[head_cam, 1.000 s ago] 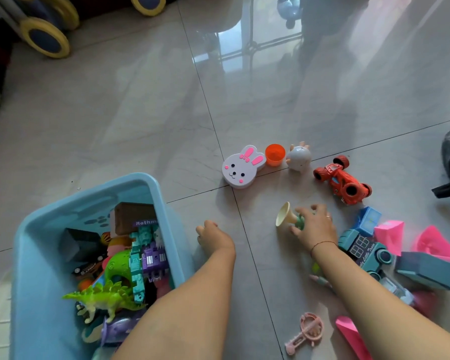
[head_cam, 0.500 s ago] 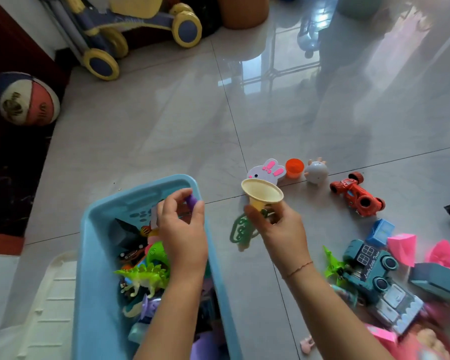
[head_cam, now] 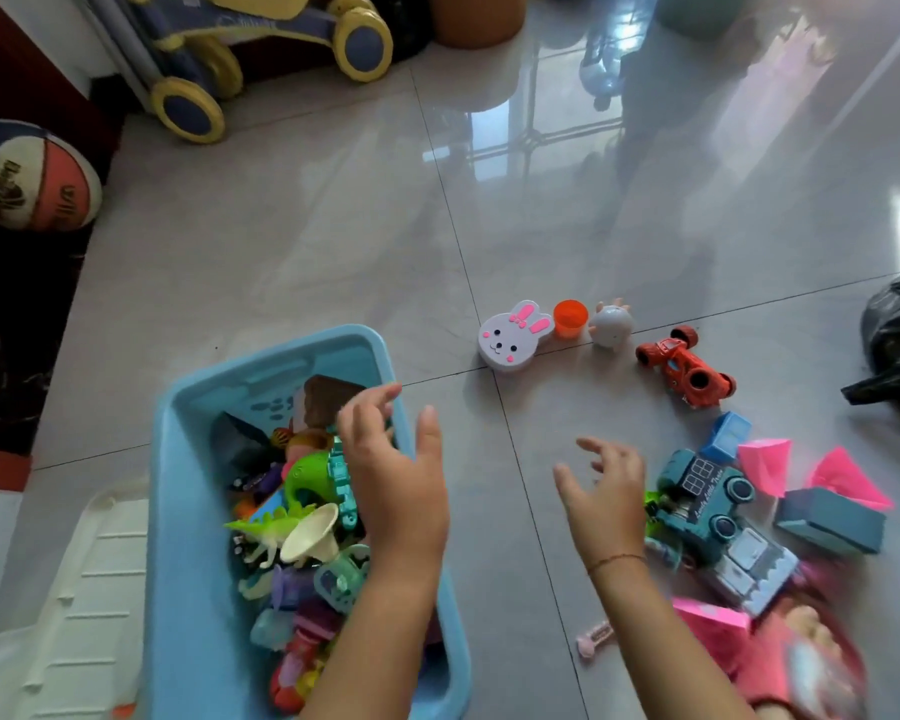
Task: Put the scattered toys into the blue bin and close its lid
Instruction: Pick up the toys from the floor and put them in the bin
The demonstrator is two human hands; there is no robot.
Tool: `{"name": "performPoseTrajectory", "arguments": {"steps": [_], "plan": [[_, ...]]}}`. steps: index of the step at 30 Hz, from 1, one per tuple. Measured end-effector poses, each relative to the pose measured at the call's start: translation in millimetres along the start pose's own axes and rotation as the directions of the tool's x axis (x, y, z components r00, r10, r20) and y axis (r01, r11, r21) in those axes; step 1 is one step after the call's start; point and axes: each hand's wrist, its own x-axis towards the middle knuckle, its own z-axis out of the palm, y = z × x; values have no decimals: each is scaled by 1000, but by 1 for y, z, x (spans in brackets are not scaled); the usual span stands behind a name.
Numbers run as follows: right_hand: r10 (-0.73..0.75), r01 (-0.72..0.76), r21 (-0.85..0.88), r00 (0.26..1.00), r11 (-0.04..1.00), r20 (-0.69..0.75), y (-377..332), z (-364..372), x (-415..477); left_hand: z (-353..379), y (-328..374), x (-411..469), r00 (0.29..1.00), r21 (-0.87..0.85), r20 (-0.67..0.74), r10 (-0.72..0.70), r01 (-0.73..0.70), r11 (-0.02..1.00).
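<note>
The blue bin [head_cam: 178,501] stands open at lower left, full of toys; a cream trumpet toy [head_cam: 313,532] lies on top beside a green dinosaur [head_cam: 266,527]. My left hand [head_cam: 396,480] hovers over the bin's right rim, fingers spread and empty. My right hand [head_cam: 606,491] is open above the floor, just left of a teal toy truck [head_cam: 707,496]. On the floor lie a bunny box [head_cam: 513,337], an orange cup [head_cam: 570,318], a grey round toy [head_cam: 611,324], a red car [head_cam: 687,367], a blue block [head_cam: 728,438], pink pieces [head_cam: 765,462] and a small pink rattle [head_cam: 593,639].
The white bin lid [head_cam: 68,615] lies left of the bin. A basketball [head_cam: 32,176] and a ride-on toy [head_cam: 261,49] sit at the far left and back. A black bag [head_cam: 894,345] is at the right edge. A pink-clothed figure [head_cam: 801,662] is blurred at lower right.
The trumpet toy left my right hand and now lies in the bin. My left hand released its small purple piece and opened. My right hand swung back toward the truck.
</note>
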Motion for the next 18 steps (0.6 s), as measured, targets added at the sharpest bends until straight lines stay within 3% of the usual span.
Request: {"name": "performPoseTrajectory", "arguments": {"steps": [2, 5, 8, 10, 12, 15, 18], "plan": [[118, -138, -123, 981, 983, -153, 44, -23, 22, 41, 1, -41, 967, 22, 243, 72, -79, 997], [266, -320, -239, 935, 917, -234, 91, -54, 46, 91, -26, -113, 798, 172, 603, 18, -152, 973], [277, -314, -338, 948, 887, -155, 116, -65, 57, 108, -65, -163, 567, 383, 793, -222, -180, 906], [267, -282, -405, 959, 870, -96, 126, -64, 62, 111, -88, -180, 430, 479, 824, -369, -180, 859], [238, -246, -453, 968, 857, -75, 135, -60, 64, 111, -98, -186, 401, 522, 816, -415, -206, 827], [199, -212, -487, 977, 847, -79, 139, -50, 62, 117, -107, -192, 475, 535, 805, -354, -325, 780], [174, -192, -491, 981, 850, -82, 135, -36, 57, 132, -118, -190, 459, 525, 828, -324, -427, 736]]}}
